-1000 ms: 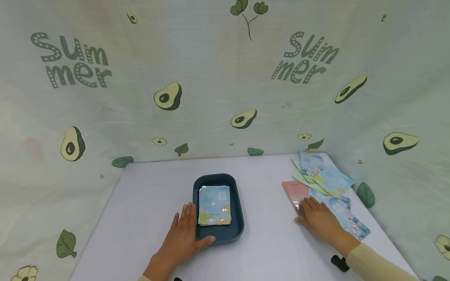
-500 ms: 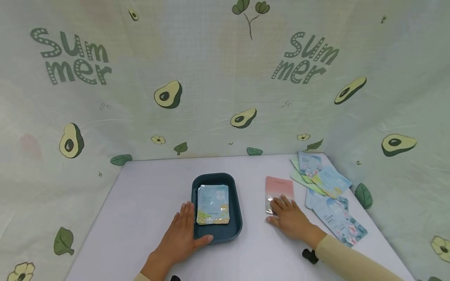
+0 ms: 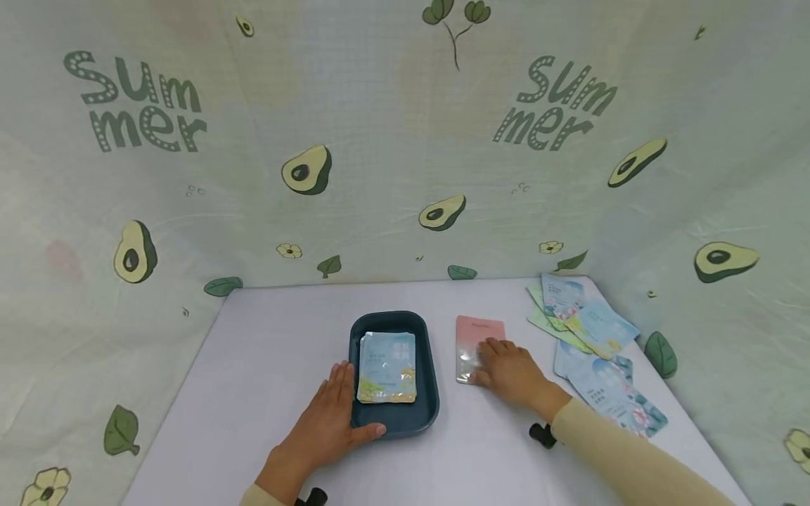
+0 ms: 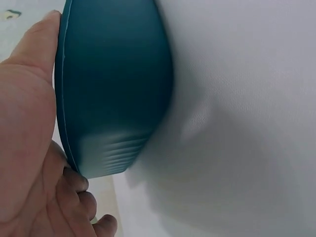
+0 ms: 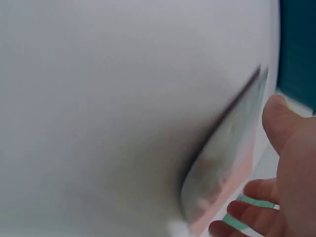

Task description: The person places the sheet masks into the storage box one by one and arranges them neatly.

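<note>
A pink sachet (image 3: 476, 334) lies on the white table, with the fingers of my right hand (image 3: 515, 379) resting over its right side. In the right wrist view the sachet (image 5: 222, 173) bows slightly at its near edge, and the thumb stands apart from the fingers. My left hand (image 3: 324, 430) lies with straight fingers along the left side of a dark teal tray (image 3: 395, 424), its thumb over the near corner. From the left wrist, the tray's outer wall (image 4: 116, 79) fills much of the view. Inside the tray sits a neat stack of light blue sachets (image 3: 387, 367).
At the far right corner lies a loose, overlapping pile of blue and green sachets (image 3: 601, 327). More blue floral sachets (image 3: 601, 386) spread in front of it, partly behind the right sleeve (image 3: 623, 450). A printed cloth (image 3: 380, 105) hangs behind the table.
My right hand has moved left, sliding the pink sachet away from the blue ones and toward the tray. The left hand and tray have stayed in place.
</note>
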`<action>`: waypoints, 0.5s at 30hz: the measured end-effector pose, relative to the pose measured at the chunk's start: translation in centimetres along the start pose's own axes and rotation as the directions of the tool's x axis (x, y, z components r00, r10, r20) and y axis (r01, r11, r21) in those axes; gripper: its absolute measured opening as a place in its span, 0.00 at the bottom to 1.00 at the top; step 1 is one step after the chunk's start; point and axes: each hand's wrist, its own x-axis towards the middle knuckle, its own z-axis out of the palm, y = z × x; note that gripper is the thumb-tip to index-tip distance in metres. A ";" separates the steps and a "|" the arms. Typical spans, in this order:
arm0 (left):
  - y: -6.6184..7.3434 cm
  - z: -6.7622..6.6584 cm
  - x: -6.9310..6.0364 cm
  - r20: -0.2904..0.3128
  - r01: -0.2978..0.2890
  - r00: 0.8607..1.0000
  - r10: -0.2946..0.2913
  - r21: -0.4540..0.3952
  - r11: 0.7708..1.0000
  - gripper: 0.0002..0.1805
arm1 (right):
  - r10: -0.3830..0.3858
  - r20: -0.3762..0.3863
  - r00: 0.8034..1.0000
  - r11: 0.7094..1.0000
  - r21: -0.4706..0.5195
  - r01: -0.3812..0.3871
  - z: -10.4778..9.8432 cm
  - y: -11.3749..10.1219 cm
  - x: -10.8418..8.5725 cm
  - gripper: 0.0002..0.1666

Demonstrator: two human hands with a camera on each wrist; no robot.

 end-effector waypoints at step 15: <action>-0.1 0.1 0.0 0.002 0.013 1.000 -0.013 -0.034 0.999 0.70 | 0.029 0.008 1.000 0.999 -0.029 -0.028 -0.5 6.6 5.4 0.68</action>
